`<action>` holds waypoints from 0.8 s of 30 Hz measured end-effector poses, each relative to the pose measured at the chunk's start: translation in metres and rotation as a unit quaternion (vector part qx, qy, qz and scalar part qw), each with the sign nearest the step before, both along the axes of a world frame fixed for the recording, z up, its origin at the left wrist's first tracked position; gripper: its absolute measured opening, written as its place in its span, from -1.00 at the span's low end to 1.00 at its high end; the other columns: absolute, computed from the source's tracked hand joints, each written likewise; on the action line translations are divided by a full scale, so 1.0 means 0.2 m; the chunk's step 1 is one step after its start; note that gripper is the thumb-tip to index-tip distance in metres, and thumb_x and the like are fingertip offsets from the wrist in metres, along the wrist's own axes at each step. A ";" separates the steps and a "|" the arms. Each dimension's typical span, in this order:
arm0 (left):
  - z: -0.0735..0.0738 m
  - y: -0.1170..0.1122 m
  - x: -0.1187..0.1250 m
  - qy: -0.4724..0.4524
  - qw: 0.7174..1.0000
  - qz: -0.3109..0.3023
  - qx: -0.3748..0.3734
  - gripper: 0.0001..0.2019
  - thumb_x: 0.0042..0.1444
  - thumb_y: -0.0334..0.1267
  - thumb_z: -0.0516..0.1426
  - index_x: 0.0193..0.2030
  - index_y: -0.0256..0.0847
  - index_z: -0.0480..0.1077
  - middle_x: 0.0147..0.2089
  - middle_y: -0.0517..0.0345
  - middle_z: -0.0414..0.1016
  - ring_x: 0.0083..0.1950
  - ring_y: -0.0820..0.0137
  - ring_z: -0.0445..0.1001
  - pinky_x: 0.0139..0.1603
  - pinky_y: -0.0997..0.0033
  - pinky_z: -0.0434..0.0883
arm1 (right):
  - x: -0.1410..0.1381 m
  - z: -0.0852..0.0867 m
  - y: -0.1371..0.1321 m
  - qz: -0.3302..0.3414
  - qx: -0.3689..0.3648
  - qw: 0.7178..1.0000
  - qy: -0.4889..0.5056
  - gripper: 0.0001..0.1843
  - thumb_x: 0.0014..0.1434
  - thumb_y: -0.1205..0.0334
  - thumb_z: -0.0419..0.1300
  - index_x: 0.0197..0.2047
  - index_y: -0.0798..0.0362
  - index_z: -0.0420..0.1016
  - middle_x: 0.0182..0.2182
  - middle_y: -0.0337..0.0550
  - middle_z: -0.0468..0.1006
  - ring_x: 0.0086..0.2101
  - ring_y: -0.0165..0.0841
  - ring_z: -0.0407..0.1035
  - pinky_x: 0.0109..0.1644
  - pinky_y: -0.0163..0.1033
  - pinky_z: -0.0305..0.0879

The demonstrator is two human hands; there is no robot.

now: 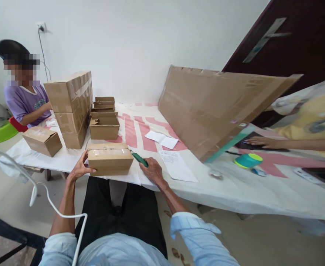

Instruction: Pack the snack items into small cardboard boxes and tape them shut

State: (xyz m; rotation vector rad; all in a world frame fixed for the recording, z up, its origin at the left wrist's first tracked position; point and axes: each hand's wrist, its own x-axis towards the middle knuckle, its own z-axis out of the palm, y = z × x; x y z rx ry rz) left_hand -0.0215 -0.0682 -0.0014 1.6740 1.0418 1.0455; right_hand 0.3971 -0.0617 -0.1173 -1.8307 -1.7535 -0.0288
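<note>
A closed cardboard box (111, 166) with clear tape across its top lies at the table's near edge. My left hand (80, 167) grips its left end, thumb on the front side and fingers around the corner. In my right hand (152, 170) is a green utility knife (140, 159), my fingers closed round its handle. The knife's tip points up and left, close to the box's right end; whether it touches the box I cannot tell.
Stacked taped boxes (65, 98), open boxes (104, 131) and another box (42, 140) stand left. Papers (161, 139) lie mid-table. A large cardboard sheet (203, 107) leans right, near a tape roll (216, 174) and phone (321, 175). A person (26, 96) sits left; another person's hand (258, 141) rests right.
</note>
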 end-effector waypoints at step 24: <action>-0.04 -0.17 0.21 -0.008 0.993 0.082 0.081 0.21 -0.22 -0.11 0.53 0.59 -0.14 0.12 0.56 -0.21 0.18 0.54 -0.16 0.23 0.37 -0.06 0.45 | 0.03 -0.04 -0.04 0.022 0.032 0.999 -0.006 -0.70 0.29 0.05 0.11 -0.12 0.04 0.58 -0.23 0.02 0.56 -0.18 -0.12 0.39 -0.05 -0.08 0.31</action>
